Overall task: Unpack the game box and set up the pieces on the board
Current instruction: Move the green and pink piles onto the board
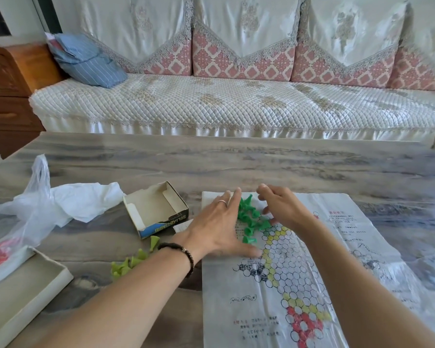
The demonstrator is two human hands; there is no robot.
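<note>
Both flat-fingered, the left hand (219, 222) and the loosely curled, empty-looking right hand (281, 207) corral the dark green plastic cone pieces (249, 217) between them on the crinkly paper board (299, 285), probably to stop scattering.

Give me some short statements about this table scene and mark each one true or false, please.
1. The dark green pieces lie on the paper board, between the two hands. True.
2. The small open box is full of pieces. False: its inside shows no pieces.
3. The light green pieces lie on the table, off the board, near the left forearm. True.
4. The right hand holds the white plastic bag. False: the bag lies alone at the left of the table.
5. The left hand lies with its fingers stretched beside the dark green pieces. True.
6. The printed red area of the board is at the far end. False: it is at the near end.
</note>
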